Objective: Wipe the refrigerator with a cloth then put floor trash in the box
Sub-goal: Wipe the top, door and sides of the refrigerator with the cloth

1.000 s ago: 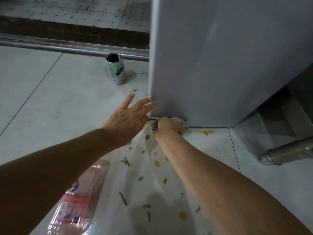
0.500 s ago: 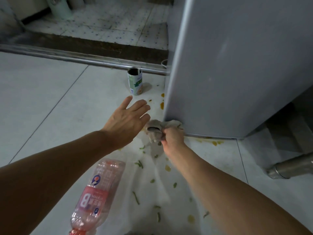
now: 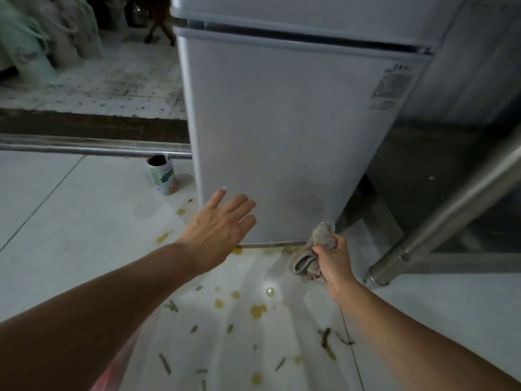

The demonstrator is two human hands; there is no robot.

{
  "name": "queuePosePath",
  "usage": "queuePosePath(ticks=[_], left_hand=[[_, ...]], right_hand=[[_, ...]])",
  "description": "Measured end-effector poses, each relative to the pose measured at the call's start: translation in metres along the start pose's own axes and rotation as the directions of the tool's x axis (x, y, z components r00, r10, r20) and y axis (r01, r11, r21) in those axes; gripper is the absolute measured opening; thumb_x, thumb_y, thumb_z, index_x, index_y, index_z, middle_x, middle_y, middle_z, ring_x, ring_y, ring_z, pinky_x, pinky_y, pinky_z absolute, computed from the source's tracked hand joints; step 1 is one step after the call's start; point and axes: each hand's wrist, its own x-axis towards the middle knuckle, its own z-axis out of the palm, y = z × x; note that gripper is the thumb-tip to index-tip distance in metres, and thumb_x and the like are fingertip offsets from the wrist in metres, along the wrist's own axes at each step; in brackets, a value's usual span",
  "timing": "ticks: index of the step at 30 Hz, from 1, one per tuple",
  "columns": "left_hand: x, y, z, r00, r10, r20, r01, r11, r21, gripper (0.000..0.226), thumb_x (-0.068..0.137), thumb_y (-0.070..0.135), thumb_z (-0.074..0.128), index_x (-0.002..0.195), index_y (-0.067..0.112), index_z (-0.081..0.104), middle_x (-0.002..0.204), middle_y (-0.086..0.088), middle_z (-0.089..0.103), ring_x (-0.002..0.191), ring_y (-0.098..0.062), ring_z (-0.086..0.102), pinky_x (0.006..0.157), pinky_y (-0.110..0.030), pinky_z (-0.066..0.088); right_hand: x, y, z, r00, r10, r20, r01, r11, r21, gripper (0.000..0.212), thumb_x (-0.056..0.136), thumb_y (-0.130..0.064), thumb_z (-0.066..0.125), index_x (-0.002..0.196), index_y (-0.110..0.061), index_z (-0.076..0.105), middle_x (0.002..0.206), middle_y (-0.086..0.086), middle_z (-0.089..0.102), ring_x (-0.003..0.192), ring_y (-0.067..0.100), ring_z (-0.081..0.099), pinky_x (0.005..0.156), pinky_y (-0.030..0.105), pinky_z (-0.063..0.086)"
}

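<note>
Refrigerator (image 3: 282, 131): one; one cloth (image 3: 315, 249) gripped by right hand (image 3: 334, 259); left hand (image 3: 217, 230) spread.

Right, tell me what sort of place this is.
Probably a home kitchen or the room beside it: a two-door refrigerator stands on a tiled floor strewn with food scraps, an opened can near it.

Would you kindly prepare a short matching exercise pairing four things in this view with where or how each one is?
Things:
1. cloth
2. open can
3. left hand
4. food scraps

States or places:
a. scattered over the floor tiles
b. bunched in the right hand at the refrigerator's lower right corner
c. standing upright by the refrigerator's left edge
d. fingers spread, holding nothing

Pairs: 1-b, 2-c, 3-d, 4-a
</note>
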Motion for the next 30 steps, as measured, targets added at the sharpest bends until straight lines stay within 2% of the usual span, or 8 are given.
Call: queuePosePath(ticks=[4, 7, 12, 16, 18, 21, 26, 30], left_hand=[[0.032, 0.023, 0.008, 0.999, 0.053, -0.011, -0.053, 0.998, -0.025, 0.053, 0.076, 0.008, 0.058, 0.127, 0.015, 0.047, 0.149, -0.011, 0.032, 0.138, -0.028, 0.027, 0.112, -0.052, 0.017], [0.052, 0.036, 0.020, 0.996, 0.086, 0.011, -0.085, 0.995, -0.054, 0.056, 0.080, 0.009, 0.052, 0.133, 0.016, 0.038, 0.153, -0.010, 0.021, 0.141, -0.027, 0.019, 0.114, -0.051, 0.010], [0.082, 0.050, 0.030, 0.990, 0.133, 0.043, -0.130, 0.989, -0.065, 0.059, 0.080, 0.010, 0.023, 0.136, 0.016, 0.038, 0.156, -0.009, 0.015, 0.144, -0.026, 0.014, 0.115, -0.051, 0.005], [0.097, 0.051, 0.034, 0.990, 0.143, 0.013, -0.143, 0.990, 0.009, 0.056, 0.075, 0.007, 0.044, 0.130, 0.017, 0.048, 0.154, -0.009, 0.024, 0.142, -0.027, 0.022, 0.113, -0.051, 0.009], [0.100, 0.048, 0.033, 0.990, 0.139, 0.009, -0.140, 0.989, 0.044, 0.056, 0.071, 0.008, 0.042, 0.124, 0.017, 0.055, 0.152, -0.010, 0.030, 0.140, -0.026, 0.029, 0.112, -0.051, 0.014], [0.100, 0.044, 0.034, 0.987, 0.147, 0.058, -0.150, 0.987, 0.051, 0.057, 0.074, 0.008, 0.038, 0.130, 0.018, 0.048, 0.157, -0.009, 0.014, 0.144, -0.025, 0.014, 0.111, -0.050, -0.005], [0.103, 0.043, 0.032, 0.982, 0.149, 0.119, -0.157, 0.985, 0.066, 0.055, 0.083, 0.010, 0.041, 0.138, 0.017, 0.035, 0.158, -0.008, -0.004, 0.145, -0.024, -0.002, 0.106, -0.049, -0.020], [0.106, 0.035, 0.019, 0.983, 0.161, 0.087, -0.170, 0.980, 0.104, 0.055, 0.084, 0.012, 0.045, 0.137, 0.016, 0.034, 0.158, -0.008, 0.000, 0.145, -0.024, 0.001, 0.109, -0.052, -0.015]], right_hand=[[0.035, 0.008, -0.026, 0.992, 0.085, -0.088, -0.084, 0.996, 0.019, 0.045, 0.088, -0.003, 0.053, 0.130, -0.013, 0.039, 0.116, 0.017, 0.056, 0.095, 0.033, 0.061, 0.085, 0.044, 0.053], [0.059, 0.008, -0.033, 0.983, 0.109, -0.145, -0.110, 0.994, -0.004, 0.046, 0.084, -0.009, 0.052, 0.128, -0.017, 0.041, 0.106, 0.014, 0.055, 0.078, 0.028, 0.059, 0.073, 0.039, 0.053], [0.092, 0.012, -0.034, 0.975, 0.197, -0.105, -0.196, 0.980, 0.017, 0.051, 0.079, -0.008, 0.053, 0.128, -0.019, 0.039, 0.098, 0.022, 0.060, 0.076, 0.031, 0.061, 0.077, 0.050, 0.055], [0.113, 0.017, -0.027, 0.975, 0.220, -0.007, -0.217, 0.967, 0.130, 0.061, 0.084, 0.009, 0.051, 0.139, -0.015, 0.038, 0.092, 0.017, 0.056, 0.076, 0.030, 0.062, 0.068, 0.042, 0.057], [0.123, 0.019, -0.027, 0.964, 0.253, 0.086, -0.266, 0.939, 0.217, 0.061, 0.083, 0.015, 0.046, 0.136, -0.016, 0.043, 0.106, 0.019, 0.056, 0.079, 0.030, 0.062, 0.067, 0.036, 0.056], [0.135, 0.019, -0.027, 0.948, 0.296, 0.121, -0.314, 0.932, 0.183, 0.062, 0.077, 0.018, 0.047, 0.125, -0.020, 0.052, 0.127, 0.018, 0.055, 0.107, 0.037, 0.059, 0.091, 0.055, 0.049], [0.138, 0.001, -0.022, 0.950, 0.302, 0.078, -0.311, 0.937, 0.159, 0.048, 0.074, 0.020, 0.044, 0.098, -0.020, 0.057, 0.125, 0.021, 0.056, 0.108, 0.040, 0.059, 0.090, 0.058, 0.048], [0.127, -0.026, -0.022, 0.969, 0.243, 0.045, -0.246, 0.924, 0.294, 0.067, 0.075, 0.025, 0.031, 0.131, -0.010, 0.045, 0.113, 0.019, 0.052, 0.116, 0.041, 0.053, 0.095, 0.054, 0.045]])
